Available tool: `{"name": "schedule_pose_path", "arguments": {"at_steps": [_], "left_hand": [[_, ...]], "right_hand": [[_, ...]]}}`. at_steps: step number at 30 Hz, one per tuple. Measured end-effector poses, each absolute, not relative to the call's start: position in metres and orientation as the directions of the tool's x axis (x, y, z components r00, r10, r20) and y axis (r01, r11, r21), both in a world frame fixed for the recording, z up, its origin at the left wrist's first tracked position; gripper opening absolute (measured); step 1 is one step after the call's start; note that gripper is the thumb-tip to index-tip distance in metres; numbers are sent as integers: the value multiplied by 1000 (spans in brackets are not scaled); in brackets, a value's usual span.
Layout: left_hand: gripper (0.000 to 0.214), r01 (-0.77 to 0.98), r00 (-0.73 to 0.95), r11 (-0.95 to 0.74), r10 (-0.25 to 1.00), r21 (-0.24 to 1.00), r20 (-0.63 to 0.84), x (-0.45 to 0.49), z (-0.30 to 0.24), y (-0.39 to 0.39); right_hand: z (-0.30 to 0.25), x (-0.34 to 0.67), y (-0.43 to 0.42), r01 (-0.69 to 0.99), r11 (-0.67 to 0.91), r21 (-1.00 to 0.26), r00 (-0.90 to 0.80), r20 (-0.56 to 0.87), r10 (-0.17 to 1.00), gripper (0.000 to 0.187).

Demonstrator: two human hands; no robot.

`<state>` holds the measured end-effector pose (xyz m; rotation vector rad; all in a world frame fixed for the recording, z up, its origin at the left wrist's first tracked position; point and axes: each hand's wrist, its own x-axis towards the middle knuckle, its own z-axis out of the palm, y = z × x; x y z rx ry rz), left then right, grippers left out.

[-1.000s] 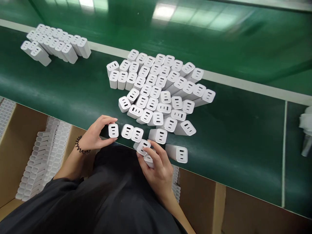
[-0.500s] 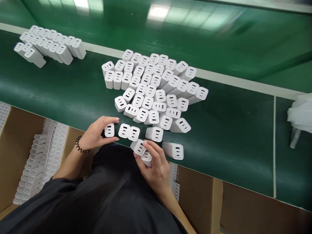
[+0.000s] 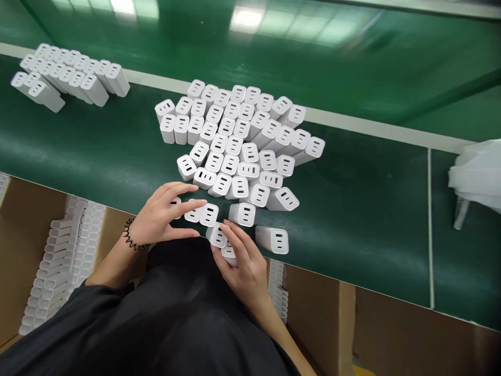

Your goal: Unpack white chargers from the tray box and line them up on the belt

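My right hand (image 3: 248, 263) is closed around two white USB chargers at the near edge of the green bench: an upper charger (image 3: 217, 236) and a lower charger (image 3: 228, 254) partly covered by fingers. My left hand (image 3: 162, 214), with a coiled black band on the wrist, has its fingers apart over a standing pair of chargers (image 3: 210, 214). One fingertip reaches the pair's top; whether it presses there is unclear. Beneath that hand another charger (image 3: 175, 201) is mostly hidden. Right of the pair, a charger (image 3: 243, 214) leans, and a further charger (image 3: 273, 240) sits near my right hand.
A large cluster of white chargers (image 3: 230, 164) stands on the green bench (image 3: 364, 224); a smaller group (image 3: 72, 78) is at far left. Below the edge, cardboard boxes (image 3: 313, 308) hold rows of white pieces (image 3: 50, 271). A white plastic bag (image 3: 477, 172) lies at right.
My left hand has moved right, off the single charger it was around, and now spreads over the pair. My right hand keeps its two chargers. The whole view has shifted slightly.
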<state>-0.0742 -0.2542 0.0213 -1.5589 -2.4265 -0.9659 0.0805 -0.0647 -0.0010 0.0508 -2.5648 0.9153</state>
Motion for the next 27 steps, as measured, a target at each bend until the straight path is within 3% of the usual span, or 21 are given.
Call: {"name": "schedule_pose_path", "arguments": {"at_steps": [8,18,24,27], "left_hand": [[48,891,-438,317,788,324,434,-71,18,-241],[43,894,-418,290,814,341,404,-67,24,-246],[61,893,-436,337,810,297,392,-66,24,-246],[57,895,-437,349,805,276,400,-66,23,-244]], "right_hand": [[-1,80,-65,-154,766,-624,-916,380,125,55],[-2,80,-65,-136,780,-611,-915,379,138,59],[-2,80,-65,-137,765,-629,-916,374,142,59],[-2,80,-65,-135,761,-634,-917,371,147,58]]}}
